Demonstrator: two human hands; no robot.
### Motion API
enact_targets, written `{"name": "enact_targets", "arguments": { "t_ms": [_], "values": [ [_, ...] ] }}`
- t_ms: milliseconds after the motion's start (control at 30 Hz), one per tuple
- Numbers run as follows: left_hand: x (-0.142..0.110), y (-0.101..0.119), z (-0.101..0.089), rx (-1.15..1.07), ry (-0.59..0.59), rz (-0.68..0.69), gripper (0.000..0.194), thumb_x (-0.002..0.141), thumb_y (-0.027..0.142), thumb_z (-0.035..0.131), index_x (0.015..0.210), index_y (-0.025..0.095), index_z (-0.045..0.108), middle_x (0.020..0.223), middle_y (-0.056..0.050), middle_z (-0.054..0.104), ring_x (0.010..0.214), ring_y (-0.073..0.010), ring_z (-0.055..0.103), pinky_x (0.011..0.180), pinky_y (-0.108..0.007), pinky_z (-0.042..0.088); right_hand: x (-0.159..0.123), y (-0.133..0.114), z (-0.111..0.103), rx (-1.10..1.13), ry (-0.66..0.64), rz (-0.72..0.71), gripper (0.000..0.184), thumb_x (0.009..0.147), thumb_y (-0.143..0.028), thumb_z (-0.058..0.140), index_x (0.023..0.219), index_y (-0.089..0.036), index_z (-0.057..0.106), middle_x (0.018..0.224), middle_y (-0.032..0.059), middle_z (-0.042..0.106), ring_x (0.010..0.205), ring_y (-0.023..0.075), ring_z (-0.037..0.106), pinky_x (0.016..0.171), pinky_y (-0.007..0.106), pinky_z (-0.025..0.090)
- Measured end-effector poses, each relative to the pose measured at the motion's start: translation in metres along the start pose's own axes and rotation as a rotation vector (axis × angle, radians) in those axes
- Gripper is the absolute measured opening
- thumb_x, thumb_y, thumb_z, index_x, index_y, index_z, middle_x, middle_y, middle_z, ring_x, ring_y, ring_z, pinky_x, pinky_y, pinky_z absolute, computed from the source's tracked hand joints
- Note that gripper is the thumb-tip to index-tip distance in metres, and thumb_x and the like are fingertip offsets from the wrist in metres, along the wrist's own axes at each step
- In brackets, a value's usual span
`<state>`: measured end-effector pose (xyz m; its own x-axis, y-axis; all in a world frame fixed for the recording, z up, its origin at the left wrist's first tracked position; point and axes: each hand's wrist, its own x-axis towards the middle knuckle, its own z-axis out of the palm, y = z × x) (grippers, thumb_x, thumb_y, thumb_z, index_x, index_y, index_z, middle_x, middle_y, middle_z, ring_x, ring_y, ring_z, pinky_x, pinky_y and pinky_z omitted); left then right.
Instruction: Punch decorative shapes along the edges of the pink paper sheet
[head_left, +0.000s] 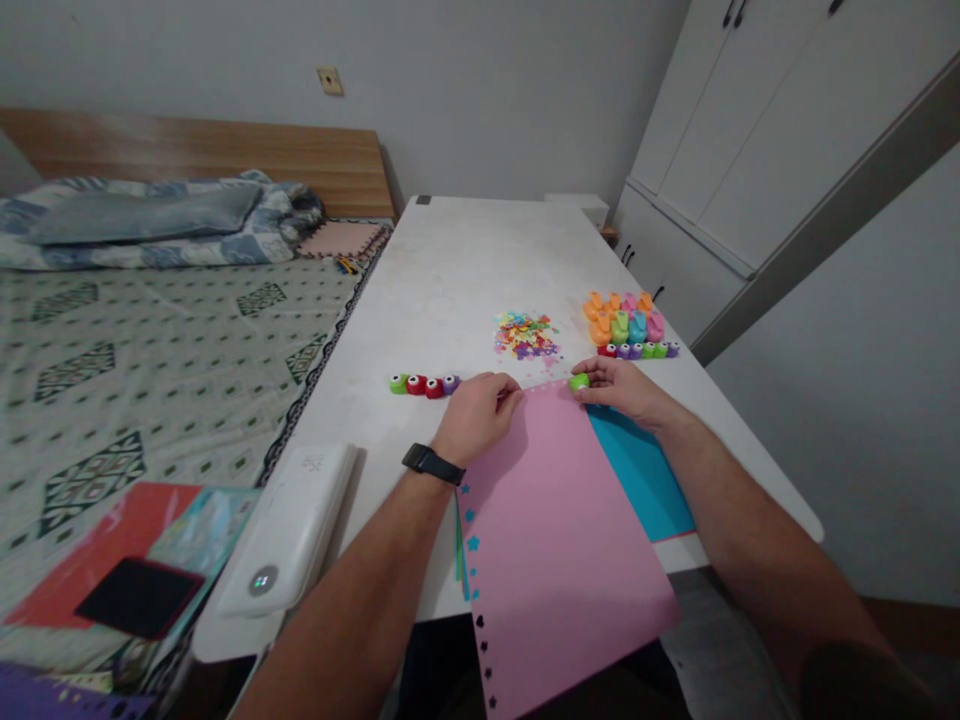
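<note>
Head cam: R hand (616, 387) w/ grn punch (580, 382), confetti (527, 336) loose on tbl (465, 270).

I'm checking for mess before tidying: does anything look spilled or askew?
Loose paper cutouts lie scattered in a heap on the white table, untidy beside the neat row of punches. The pink sheet sits askew, extending past the near edge.

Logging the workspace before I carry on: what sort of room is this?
Most likely a bedroom: a bed with a wooden headboard stands left of the white table, and tall white cabinets stand on the right.
</note>
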<state>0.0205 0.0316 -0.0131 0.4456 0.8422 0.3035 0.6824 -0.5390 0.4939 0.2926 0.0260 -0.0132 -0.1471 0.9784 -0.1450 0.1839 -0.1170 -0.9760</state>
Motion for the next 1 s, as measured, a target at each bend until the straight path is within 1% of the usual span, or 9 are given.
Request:
{"name": "enact_targets", "arguments": {
  "t_ms": [133, 400, 500, 800, 1000],
  "values": [
    [-0.0003, 0.0004, -0.0008, -0.006, 0.004, 0.010, 0.019, 0.096, 0.030, 0.054, 0.092, 0.019, 0.069, 0.090, -0.007, 0.073, 0.086, -0.0221, 0.065, 0.076, -0.034, 0.048, -0.0003, -0.0012, 0.0002, -0.005, -0.012, 0.005, 0.046, 0.064, -0.032, 0.091, 0.101, -0.019, 0.067, 0.093, 0.0055, 0.072, 0.082, 0.0173, 0.066, 0.078, 0.034, 0.056],
    [0.0003, 0.0012, -0.0010, -0.013, -0.001, 0.000, 0.019, 0.096, 0.029, 0.054, 0.092, 0.019, 0.070, 0.089, -0.007, 0.073, 0.085, -0.0217, 0.065, 0.075, -0.034, 0.048, -0.0009, -0.0013, -0.0001, 0.003, -0.003, -0.008, 0.047, 0.062, -0.035, 0.091, 0.100, -0.020, 0.068, 0.092, 0.0049, 0.073, 0.082, 0.0174, 0.066, 0.077, 0.033, 0.055],
    [-0.0001, 0.0010, -0.0005, -0.012, 0.003, 0.003, 0.019, 0.096, 0.029, 0.054, 0.092, 0.019, 0.070, 0.089, -0.007, 0.073, 0.086, -0.0218, 0.065, 0.076, -0.034, 0.048, -0.0011, -0.0012, 0.0003, 0.006, -0.005, -0.007, 0.047, 0.062, -0.034, 0.092, 0.100, -0.020, 0.068, 0.094, 0.0051, 0.073, 0.084, 0.0183, 0.067, 0.077, 0.033, 0.055],
    [-0.0004, 0.0021, -0.0019, -0.019, 0.006, 0.006, 0.019, 0.096, 0.028, 0.054, 0.092, 0.019, 0.070, 0.089, -0.006, 0.072, 0.085, -0.0218, 0.064, 0.075, -0.034, 0.047, -0.0016, -0.0022, 0.0002, 0.013, -0.009, 0.005, 0.047, 0.061, -0.033, 0.092, 0.099, -0.020, 0.068, 0.093, 0.0060, 0.074, 0.082, 0.0187, 0.067, 0.077, 0.035, 0.056],
    [-0.0005, 0.0031, -0.0025, -0.019, 0.005, 0.008, 0.019, 0.096, 0.028, 0.054, 0.092, 0.019, 0.070, 0.089, -0.007, 0.073, 0.086, -0.0222, 0.065, 0.075, -0.034, 0.047, -0.0024, -0.0037, 0.0007, 0.023, -0.013, 0.000, 0.043, 0.063, -0.030, 0.091, 0.099, -0.020, 0.068, 0.094, 0.0060, 0.074, 0.082, 0.0172, 0.066, 0.077, 0.032, 0.055]
  ]
}}
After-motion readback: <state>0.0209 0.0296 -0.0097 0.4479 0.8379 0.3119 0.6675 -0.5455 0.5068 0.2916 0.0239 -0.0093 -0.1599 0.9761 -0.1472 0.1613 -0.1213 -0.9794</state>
